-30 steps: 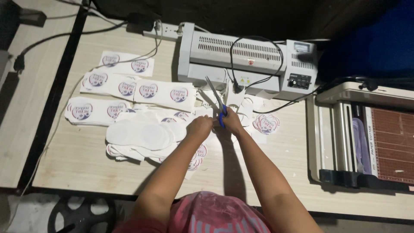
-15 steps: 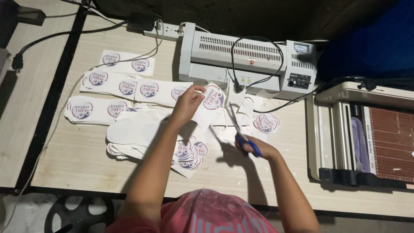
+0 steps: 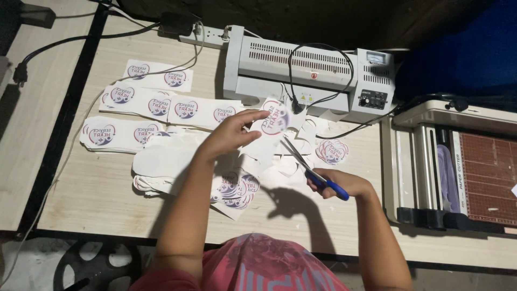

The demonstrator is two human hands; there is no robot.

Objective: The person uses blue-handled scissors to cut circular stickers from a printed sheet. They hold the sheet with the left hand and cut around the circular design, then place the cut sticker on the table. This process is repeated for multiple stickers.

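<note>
- We see a big wooden table (image 3: 107, 199) under everything; it is pale and has a dark strip down its left side
- On the right sits a paper cutter (image 3: 458, 167) with a red-brown board; it is well apart from both hands
- At the back stands a white laminating machine (image 3: 301, 70) with a black cord looped over its top; a white power strip (image 3: 207, 36) lies just left of it
- Long paper strips (image 3: 156, 105) with round badge prints lie in rows on the left part of the table; a heap of cut scraps (image 3: 172, 161) lies under our left arm
- Our left hand (image 3: 229, 134) is up over the table; its fingers pinch a paper sheet (image 3: 272, 121) with a round print, just in front of the machine
- Our right hand (image 3: 336, 183) is closed around the blue handles of the scissors (image 3: 307, 167); the blades are a little open and point up at the sheet, close to its lower edge; we cannot tell if they touch it
- One small round cutout (image 3: 332, 151) lies alone on the table, near the scissors and just beyond the right hand
</note>
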